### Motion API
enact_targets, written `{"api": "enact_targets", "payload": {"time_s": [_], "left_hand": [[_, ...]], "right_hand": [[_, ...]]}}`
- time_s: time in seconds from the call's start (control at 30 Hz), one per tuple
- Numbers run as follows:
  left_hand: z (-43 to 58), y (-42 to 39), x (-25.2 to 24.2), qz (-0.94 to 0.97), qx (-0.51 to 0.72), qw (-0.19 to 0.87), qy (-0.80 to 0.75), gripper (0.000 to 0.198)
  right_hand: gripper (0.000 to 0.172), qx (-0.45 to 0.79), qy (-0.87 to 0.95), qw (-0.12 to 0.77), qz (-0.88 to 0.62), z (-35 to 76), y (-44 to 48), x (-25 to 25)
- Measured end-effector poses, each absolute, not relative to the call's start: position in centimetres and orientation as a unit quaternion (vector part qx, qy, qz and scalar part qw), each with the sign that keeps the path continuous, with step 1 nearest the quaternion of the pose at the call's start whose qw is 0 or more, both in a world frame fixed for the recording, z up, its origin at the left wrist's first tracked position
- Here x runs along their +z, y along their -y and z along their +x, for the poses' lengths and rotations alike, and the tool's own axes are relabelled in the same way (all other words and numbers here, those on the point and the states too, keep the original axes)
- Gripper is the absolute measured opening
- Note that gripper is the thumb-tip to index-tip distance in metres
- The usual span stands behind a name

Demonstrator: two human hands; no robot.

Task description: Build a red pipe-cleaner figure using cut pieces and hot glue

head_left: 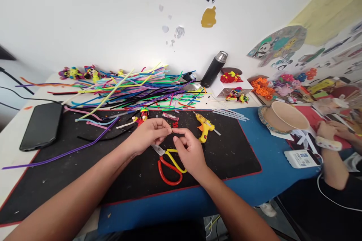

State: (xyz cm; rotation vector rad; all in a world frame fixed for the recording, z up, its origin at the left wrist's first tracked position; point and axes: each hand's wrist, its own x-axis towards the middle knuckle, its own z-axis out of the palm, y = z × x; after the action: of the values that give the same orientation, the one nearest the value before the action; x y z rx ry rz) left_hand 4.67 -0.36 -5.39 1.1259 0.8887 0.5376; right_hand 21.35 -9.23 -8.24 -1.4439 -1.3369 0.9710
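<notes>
My left hand [151, 132] is closed in a pinch, thumb against forefinger, on something too small to make out. The forefinger of my right hand [192, 152] reaches to those fingertips; its thumb stands a little apart below, and the other fingers are curled. Under the hands lie scissors [171, 181] with one red and one yellow handle, blades partly hidden by my left hand. Just behind my left hand is a small red, green and yellow pipe-cleaner figure [144, 113]. A tiny red coiled piece [175, 124] rests on the black mat [226, 158] beyond the fingertips.
A yellow glue gun [205, 128] lies right of my hands, near clear glue sticks [230, 114]. Behind is a heap of pipe cleaners [135, 86], with a black flask [214, 69]. A phone [42, 126] lies left. At right, another person's arm [333, 158] rests near a bowl [291, 116].
</notes>
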Motion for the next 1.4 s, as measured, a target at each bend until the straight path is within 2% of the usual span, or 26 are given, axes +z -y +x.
{"api": "enact_targets", "payload": {"time_s": [0.97, 1.4], "left_hand": [[4.7, 0.5, -5.6, 0.517, 0.17, 0.741, -0.393, 0.046], [4.1, 0.2, -4.6, 0.626, 0.11, 0.679, -0.367, 0.039]], "right_hand": [[0.017, 0.362, 0.538, 0.475, -0.595, 22.5, 9.2, -7.9], [0.014, 0.355, 0.549, 0.436, -0.618, 23.0, 9.1, -8.4]]}}
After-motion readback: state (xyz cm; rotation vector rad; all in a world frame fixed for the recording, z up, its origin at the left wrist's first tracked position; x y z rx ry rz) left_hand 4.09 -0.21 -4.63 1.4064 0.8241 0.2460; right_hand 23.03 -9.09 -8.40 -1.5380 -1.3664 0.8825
